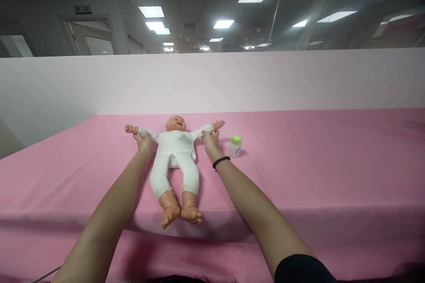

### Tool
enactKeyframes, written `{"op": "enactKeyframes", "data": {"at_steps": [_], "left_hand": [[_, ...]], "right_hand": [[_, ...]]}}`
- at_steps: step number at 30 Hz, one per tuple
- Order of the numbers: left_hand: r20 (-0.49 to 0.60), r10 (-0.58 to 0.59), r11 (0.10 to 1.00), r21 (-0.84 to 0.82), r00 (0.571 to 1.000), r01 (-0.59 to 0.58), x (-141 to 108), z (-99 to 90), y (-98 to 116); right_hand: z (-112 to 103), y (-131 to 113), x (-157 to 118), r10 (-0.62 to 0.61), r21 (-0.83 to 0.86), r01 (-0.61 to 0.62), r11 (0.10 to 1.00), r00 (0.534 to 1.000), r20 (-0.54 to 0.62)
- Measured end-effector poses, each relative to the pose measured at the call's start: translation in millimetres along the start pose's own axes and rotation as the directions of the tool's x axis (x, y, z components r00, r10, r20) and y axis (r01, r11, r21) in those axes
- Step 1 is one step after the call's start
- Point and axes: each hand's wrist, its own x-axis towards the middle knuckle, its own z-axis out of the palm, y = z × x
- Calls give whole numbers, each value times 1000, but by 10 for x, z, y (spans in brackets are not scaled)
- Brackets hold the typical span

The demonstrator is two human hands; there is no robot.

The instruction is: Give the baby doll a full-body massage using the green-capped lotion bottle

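Note:
A baby doll (175,143) in a white cloth suit lies on its back, head away from me, both arms stretched out sideways. My left hand (143,143) is closed around the doll's arm on the left, near its wrist. On the other side my right hand (210,141) grips the doll's other arm close to its hand, thumb and fingers around the white sleeve. A black beaded bracelet (221,162) circles my right wrist. Just right of that hand stands a small clear jar (235,149) with a green lid (236,139), upright and apart from it.
A pink cloth (315,159) covers the padded table, whose front edge runs below the doll's feet. Behind it rises a low white wall (212,82) with a glass pane (206,9) above that reflects ceiling lights. A thin cable (46,274) shows at the lower left.

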Motion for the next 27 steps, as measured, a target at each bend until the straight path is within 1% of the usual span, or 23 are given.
{"op": "enactKeyframes", "data": {"at_steps": [2, 4, 6, 9, 11, 12, 14, 16, 17, 19, 22, 24, 25, 27], "left_hand": [[17, 55, 998, -30, 998, -54, -31, 54, 47], [113, 110, 993, -63, 988, -103, -79, 100, 90], [244, 137, 989, -83, 960, -120, -133, 122, 123], [403, 139, 990, -74, 905, -119, -195, 106, 156], [456, 128, 992, -61, 881, -113, -214, 78, 173], [469, 121, 993, -57, 875, -106, -218, 66, 180], [476, 106, 994, -57, 873, -89, -221, 51, 186], [464, 90, 996, -65, 881, -68, -218, 51, 178], [451, 83, 996, -74, 889, -55, -213, 54, 169], [409, 68, 995, -100, 910, -30, -188, 61, 138], [282, 25, 989, -148, 959, 17, -103, 50, 77], [175, -43, 983, -171, 984, 74, -26, 24, 37], [131, -89, 978, -178, 987, 111, 13, 6, 17], [74, -183, 964, -184, 980, 194, 78, -28, -19]], "right_hand": [[35, -67, -22, -57, -7, 57, 998, 996, 69], [54, -122, -65, -112, -19, 117, 993, 977, 183], [61, -156, -118, -150, -31, 169, 985, 936, 319], [53, -170, -191, -162, -57, 220, 974, 847, 507], [41, -168, -228, -144, -80, 235, 969, 795, 590], [35, -167, -242, -135, -89, 238, 967, 777, 614], [26, -169, -263, -125, -97, 238, 966, 764, 633], [23, -180, -271, -122, -89, 226, 970, 772, 624], [23, -186, -267, -123, -78, 214, 974, 783, 609], [27, -198, -237, -128, -43, 181, 982, 823, 554], [30, -189, -129, -117, 37, 112, 993, 910, 398], [16, -152, -42, -84, 94, 60, 994, 957, 277], [0, -123, -6, -62, 117, 36, 992, 973, 221], [-47, -48, 33, -20, 150, 1, 989, 991, 129]]}}
